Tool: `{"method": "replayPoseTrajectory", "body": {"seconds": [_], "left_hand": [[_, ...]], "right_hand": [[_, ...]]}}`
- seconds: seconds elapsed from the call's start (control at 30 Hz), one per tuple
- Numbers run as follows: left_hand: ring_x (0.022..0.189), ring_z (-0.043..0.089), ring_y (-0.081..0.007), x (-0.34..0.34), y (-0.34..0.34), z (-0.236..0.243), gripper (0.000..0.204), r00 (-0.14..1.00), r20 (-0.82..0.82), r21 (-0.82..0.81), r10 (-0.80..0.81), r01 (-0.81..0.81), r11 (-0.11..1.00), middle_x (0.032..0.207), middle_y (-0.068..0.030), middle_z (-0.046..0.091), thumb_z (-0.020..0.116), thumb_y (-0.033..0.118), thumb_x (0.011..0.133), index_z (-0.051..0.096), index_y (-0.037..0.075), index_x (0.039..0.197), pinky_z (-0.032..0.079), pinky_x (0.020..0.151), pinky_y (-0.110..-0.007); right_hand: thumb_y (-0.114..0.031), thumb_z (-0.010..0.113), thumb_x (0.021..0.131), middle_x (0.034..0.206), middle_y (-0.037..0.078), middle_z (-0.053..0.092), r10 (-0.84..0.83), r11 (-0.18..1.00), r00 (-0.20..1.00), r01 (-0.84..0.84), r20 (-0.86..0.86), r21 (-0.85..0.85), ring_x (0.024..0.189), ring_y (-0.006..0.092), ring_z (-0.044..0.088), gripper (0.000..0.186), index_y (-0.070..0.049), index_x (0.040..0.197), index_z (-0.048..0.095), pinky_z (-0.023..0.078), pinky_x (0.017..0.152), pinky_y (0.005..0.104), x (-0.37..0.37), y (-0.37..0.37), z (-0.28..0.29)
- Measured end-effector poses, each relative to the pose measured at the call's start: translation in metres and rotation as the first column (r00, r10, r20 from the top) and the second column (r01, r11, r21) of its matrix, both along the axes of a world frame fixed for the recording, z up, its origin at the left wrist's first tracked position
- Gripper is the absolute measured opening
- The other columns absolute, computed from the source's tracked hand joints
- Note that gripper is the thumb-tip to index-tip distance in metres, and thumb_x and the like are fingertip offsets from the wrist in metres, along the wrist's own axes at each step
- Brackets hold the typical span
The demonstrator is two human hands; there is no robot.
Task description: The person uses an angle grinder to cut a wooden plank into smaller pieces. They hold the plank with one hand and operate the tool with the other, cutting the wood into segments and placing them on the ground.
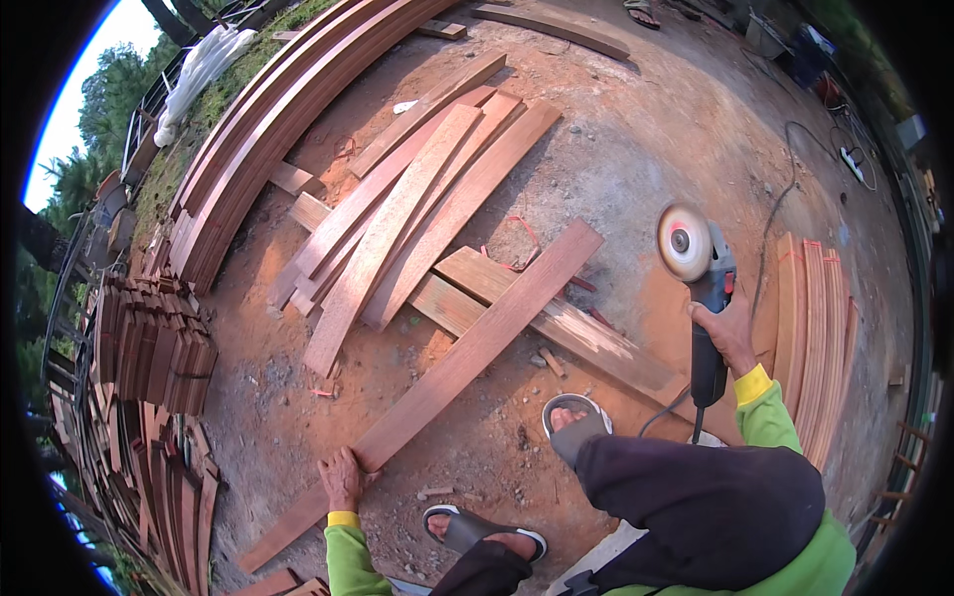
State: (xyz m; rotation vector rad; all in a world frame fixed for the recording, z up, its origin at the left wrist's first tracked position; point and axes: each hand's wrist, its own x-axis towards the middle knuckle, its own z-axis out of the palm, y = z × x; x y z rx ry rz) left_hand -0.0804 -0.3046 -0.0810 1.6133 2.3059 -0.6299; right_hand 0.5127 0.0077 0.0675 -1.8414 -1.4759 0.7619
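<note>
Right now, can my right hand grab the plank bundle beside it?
Probably not: your right hand is full, gripping the angle grinder, though the plank bundle lies close by on that side.

I work in bright daylight: sky blown white at ten o'clock, planks gleaming near eleven, my grinder fairly sharp toward three, straight edges bowed, corners black.
</note>
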Motion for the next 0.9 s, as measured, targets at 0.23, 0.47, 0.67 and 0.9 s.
{"method": "replayPoseTrajectory", "body": {"seconds": [0.23,0.47,0.67,0.9], "left_hand": [[0.127,0.048,-0.0369,0.122,0.084,0.03,0.09,0.993,0.053,0.335,-0.106,0.082,0.939,0.138,-0.0187,0.05,0.082,0.058,0.066,0.051,0.008,0.133,0.037,0.102,-0.057],[0.12,0.05,-0.0396,0.085,0.034,0.006,0.083,0.989,0.142,0.229,0.042,-0.075,0.971,0.133,-0.0177,0.051,0.086,0.051,0.06,0.055,0.008,0.124,0.039,0.1,-0.054],[0.106,0.058,-0.0354,0.083,0.045,-0.009,0.073,0.969,0.246,0.254,0.005,-0.069,0.965,0.117,-0.0158,0.06,0.084,0.057,0.059,0.059,0.009,0.109,0.041,0.09,-0.049],[0.107,0.056,-0.0351,0.162,0.1,0.004,0.078,0.973,0.225,0.443,-0.049,-0.058,0.895,0.119,-0.0156,0.057,0.085,0.054,0.06,0.059,0.009,0.118,0.041,0.091,-0.05]], "right_hand": [[-0.02,0.081,0.07,0.09,0.01,0.067,0.012,1.0,1.0,-0.011,0.027,-0.021,0.08,0.0189,0.064,0.046,0.004,0.104,0.061,0.053,0.075,0.034,-0.004,-0.002,-0.004],[-0.02,0.081,0.069,0.091,0.013,0.067,0.058,0.997,0.996,-0.055,0.067,-0.05,0.082,0.0224,0.065,0.048,0.006,0.103,0.06,0.053,0.076,0.0358,-0.009,0.003,-0.009],[-0.021,0.081,0.064,0.086,0.015,0.067,0.069,0.998,0.997,-0.069,0.042,0.01,0.075,0.0223,0.064,0.05,0.006,0.1,0.058,0.054,0.071,0.0356,-0.006,-0.008,-0.022],[-0.02,0.08,0.064,0.086,0.015,0.067,0.098,0.993,0.995,-0.099,0.015,0.067,0.077,0.0229,0.065,0.05,0.007,0.099,0.058,0.054,0.071,0.0359,-0.014,-0.007,-0.023]]}}
